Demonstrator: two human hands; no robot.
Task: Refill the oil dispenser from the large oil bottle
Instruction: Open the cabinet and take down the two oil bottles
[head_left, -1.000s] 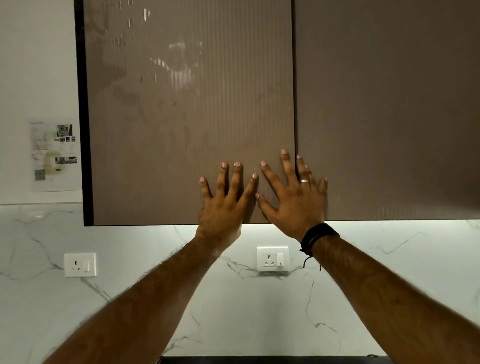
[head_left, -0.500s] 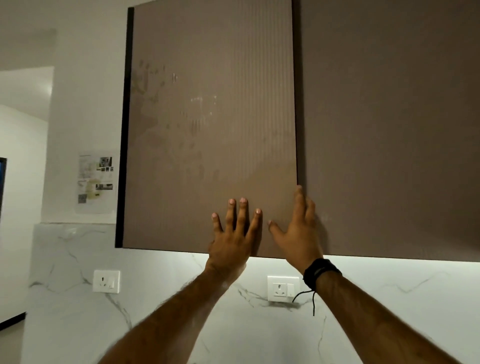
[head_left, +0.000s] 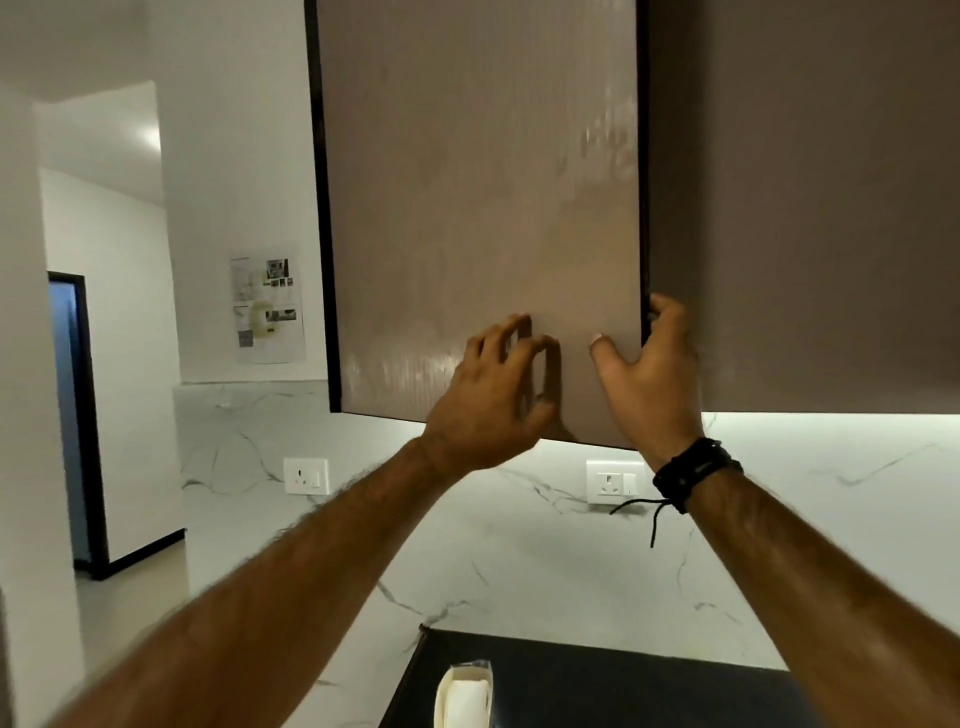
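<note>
A brown wall cupboard door (head_left: 478, 208) stands slightly ajar, with a dark gap along its right edge. My right hand (head_left: 649, 374) grips that right edge low down, fingers curled behind it and thumb on the front. My left hand (head_left: 493, 395) hovers in front of the door's lower part with its fingers loosely bent, holding nothing. Neither the oil dispenser nor the large oil bottle is in view; the cupboard's inside is hidden.
A second brown cupboard door (head_left: 805, 208) is closed to the right. Below run a white marble backsplash with two sockets (head_left: 306, 475) (head_left: 613, 480), and a black countertop (head_left: 597, 686) bearing a pale plastic container (head_left: 465, 696). A doorway (head_left: 78, 415) opens at the left.
Both hands were pressed flat on the door. Now the door has swung slightly out, my right hand has hooked its right edge, and my left hand has lifted off. The view shifted left and down.
</note>
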